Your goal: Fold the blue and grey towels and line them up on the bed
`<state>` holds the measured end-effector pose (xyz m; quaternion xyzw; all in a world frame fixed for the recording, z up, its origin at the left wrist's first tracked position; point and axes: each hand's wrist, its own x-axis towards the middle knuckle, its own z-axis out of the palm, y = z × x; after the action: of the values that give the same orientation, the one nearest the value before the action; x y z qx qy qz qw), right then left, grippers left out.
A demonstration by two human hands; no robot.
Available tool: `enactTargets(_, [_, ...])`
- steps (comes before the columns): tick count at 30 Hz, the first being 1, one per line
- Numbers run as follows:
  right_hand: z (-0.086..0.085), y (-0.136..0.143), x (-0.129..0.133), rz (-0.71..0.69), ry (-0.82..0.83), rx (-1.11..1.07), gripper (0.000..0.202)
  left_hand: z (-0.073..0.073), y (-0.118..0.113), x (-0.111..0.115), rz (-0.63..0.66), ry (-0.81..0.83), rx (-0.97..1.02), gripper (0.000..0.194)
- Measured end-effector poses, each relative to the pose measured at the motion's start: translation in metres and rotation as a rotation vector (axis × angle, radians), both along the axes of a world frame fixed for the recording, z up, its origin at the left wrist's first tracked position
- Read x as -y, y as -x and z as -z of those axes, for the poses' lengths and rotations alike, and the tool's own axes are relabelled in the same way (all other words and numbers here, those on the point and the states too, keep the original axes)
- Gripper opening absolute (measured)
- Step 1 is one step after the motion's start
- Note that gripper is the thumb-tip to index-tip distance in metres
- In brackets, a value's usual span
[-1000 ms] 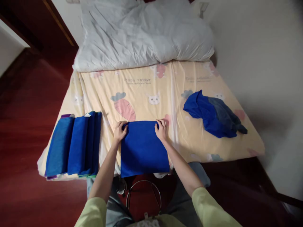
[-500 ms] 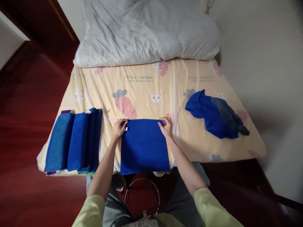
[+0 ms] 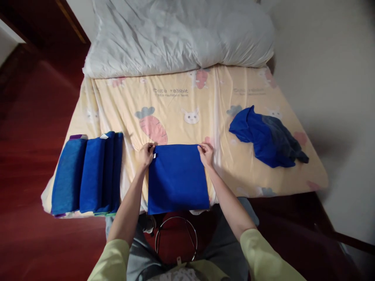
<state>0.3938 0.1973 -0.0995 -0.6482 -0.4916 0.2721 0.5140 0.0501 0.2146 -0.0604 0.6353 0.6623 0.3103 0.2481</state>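
A blue towel [image 3: 178, 177] lies flat in front of me on the bed, its near edge hanging slightly over the mattress side. My left hand [image 3: 146, 155] pinches its far left corner, close to a small white tag. At the far right corner, my right hand [image 3: 206, 154] is closed on the same towel. To the left, several folded blue towels [image 3: 91, 175] lie side by side, with bits of purple and green trim showing. A crumpled heap of blue and darker cloth [image 3: 266, 136] rests on the right.
The bed sheet [image 3: 187, 128] is pale yellow with carrot and rabbit prints. A grey quilt [image 3: 178, 39] is bunched along the far side. Under the near edge stands a round metal stool frame [image 3: 197, 242] between my legs. A wall [image 3: 328, 97] rises on the right.
Both hands keep hold of the towel's far corners, and its far edge looks straighter and flatter. The whole view has shifted slightly. Folded towels and the crumpled cloth stay where they were.
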Motion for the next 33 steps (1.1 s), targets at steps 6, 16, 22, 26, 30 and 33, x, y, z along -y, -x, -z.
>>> enactTargets(6, [0.000,0.003,-0.004,0.041,0.020,0.035,0.035,-0.004,-0.002,-0.004,-0.023,0.028,-0.030,0.023])
enactTargets(16, [-0.018,-0.001,-0.019,0.023,0.134,-0.114,0.035,-0.016,-0.002,-0.012,0.090,-0.007,-0.004,0.021])
enactTargets(22, [-0.040,-0.007,-0.024,-0.163,0.271,-0.270,0.041,-0.034,0.013,-0.037,0.232,0.263,-0.114,0.018])
enactTargets(26, [-0.049,-0.011,-0.021,-0.200,0.346,-0.315,0.040,-0.043,0.021,-0.039,0.256,0.371,-0.082,0.022])
enactTargets(30, [-0.045,-0.009,-0.020,-0.113,0.302,-0.273,0.036,-0.043,0.028,-0.029,0.194,0.324,-0.016,0.023])
enactTargets(33, [-0.032,-0.007,-0.033,-0.059,0.169,-0.188,0.032,-0.040,0.029,-0.033,0.103,0.261,0.016,0.023])
